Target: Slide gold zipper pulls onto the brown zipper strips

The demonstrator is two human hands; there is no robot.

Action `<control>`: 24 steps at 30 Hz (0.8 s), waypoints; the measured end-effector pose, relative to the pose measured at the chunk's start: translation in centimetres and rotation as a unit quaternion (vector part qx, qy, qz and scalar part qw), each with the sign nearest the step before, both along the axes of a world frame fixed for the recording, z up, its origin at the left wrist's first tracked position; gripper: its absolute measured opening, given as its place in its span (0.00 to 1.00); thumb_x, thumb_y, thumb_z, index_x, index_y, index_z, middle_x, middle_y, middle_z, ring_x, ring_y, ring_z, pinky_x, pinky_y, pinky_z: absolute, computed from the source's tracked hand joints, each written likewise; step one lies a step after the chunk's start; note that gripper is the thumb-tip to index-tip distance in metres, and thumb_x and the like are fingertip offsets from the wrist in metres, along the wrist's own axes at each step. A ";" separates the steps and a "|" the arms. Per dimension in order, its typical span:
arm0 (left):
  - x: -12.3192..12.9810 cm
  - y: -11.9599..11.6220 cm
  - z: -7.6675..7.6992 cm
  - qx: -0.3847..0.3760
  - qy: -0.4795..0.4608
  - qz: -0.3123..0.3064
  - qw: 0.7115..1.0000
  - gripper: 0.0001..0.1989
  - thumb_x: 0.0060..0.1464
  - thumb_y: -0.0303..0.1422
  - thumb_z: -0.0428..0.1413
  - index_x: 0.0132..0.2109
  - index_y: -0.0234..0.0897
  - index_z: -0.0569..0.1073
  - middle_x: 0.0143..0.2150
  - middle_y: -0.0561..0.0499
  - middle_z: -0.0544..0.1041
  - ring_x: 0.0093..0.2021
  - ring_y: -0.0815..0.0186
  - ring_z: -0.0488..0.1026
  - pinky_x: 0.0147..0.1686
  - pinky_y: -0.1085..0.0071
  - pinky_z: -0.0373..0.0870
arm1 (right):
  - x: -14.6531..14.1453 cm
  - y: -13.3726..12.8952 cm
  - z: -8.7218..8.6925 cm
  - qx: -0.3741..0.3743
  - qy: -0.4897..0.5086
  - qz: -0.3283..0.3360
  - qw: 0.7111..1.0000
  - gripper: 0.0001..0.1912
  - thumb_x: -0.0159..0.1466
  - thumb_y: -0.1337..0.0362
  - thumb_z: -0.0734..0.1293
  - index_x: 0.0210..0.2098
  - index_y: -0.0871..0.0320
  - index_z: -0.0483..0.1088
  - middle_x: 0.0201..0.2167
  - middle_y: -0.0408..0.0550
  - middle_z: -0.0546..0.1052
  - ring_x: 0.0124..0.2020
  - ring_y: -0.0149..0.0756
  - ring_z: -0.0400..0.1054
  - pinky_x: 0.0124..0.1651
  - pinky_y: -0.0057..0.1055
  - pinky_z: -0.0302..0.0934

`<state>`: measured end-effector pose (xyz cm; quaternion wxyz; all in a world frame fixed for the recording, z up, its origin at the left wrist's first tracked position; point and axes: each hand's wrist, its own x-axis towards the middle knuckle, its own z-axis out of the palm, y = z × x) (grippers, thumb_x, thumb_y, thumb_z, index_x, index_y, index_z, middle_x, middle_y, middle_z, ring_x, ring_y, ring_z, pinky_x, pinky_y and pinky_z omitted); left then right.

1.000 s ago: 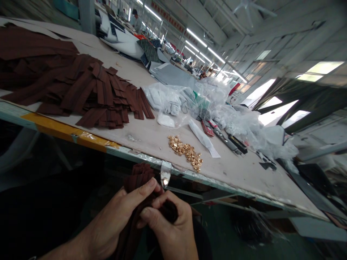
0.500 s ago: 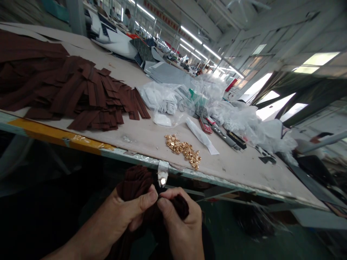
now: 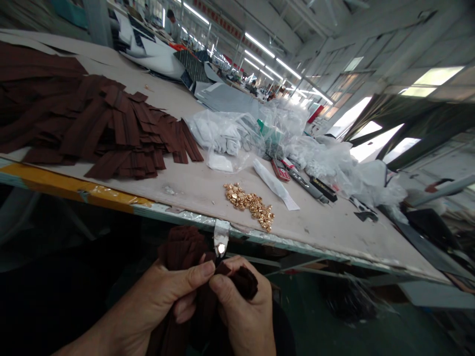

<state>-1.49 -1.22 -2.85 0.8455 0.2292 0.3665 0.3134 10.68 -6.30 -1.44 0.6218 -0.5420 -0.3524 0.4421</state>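
My left hand (image 3: 174, 287) is closed on a bundle of dark brown zipper strips (image 3: 181, 247), thumb pointing right. Close beside it, my right hand (image 3: 241, 301) pinches the brown strips too, with a folded end (image 3: 247, 282) curling out of its grip. Just above the fingertips, a small metal fixture (image 3: 221, 240) with a shiny gold piece at its tip juts from the table edge. A pile of gold zipper sliders (image 3: 250, 205) lies on the table behind it. More brown strips (image 3: 92, 123) are heaped at the left of the table.
Clear plastic bags (image 3: 222, 133) with white contents stand behind the gold pile. A white paper strip (image 3: 276, 185), a red box (image 3: 280, 169) and a grey tool (image 3: 304, 183) lie right of them. The table edge (image 3: 178, 215) runs above my hands. A person (image 3: 172, 24) is far back.
The strips between my hands have shifted up toward the fixture, and a piece now shows at its tip. Both hands have moved slightly left, still gripping.
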 end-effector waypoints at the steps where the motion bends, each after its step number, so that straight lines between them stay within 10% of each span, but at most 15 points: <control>1: 0.0 0.1 0.2 -0.015 -0.012 -0.002 1.000 0.14 0.42 0.37 0.68 0.22 0.35 0.73 0.14 0.60 0.59 0.16 0.78 0.51 0.16 0.80 0.50 | 0.1 0.0 0.0 -0.018 0.042 0.014 0.999 0.14 0.54 0.58 0.74 0.25 0.59 0.68 0.18 0.36 0.65 0.16 0.21 0.52 0.18 0.20 0.51; 5: -0.2 0.5 1.0 -0.011 -0.004 -0.019 1.000 0.16 0.44 0.37 0.66 0.19 0.34 0.72 0.13 0.59 0.57 0.17 0.77 0.50 0.17 0.80 0.50 | 0.3 0.1 0.2 -0.088 0.187 0.061 0.976 0.17 0.57 0.52 0.71 0.26 0.59 0.69 0.11 0.30 0.55 0.11 0.16 0.37 0.12 0.16 0.40; 24: 0.7 1.7 1.8 0.101 0.060 -0.026 0.993 0.11 0.44 0.34 0.61 0.19 0.35 0.73 0.11 0.60 0.61 0.15 0.76 0.56 0.15 0.80 0.52 | 0.3 1.6 -0.1 -0.117 0.228 0.053 0.965 0.15 0.55 0.58 0.70 0.23 0.59 0.62 0.16 0.35 0.65 0.10 0.15 0.43 0.09 0.15 0.43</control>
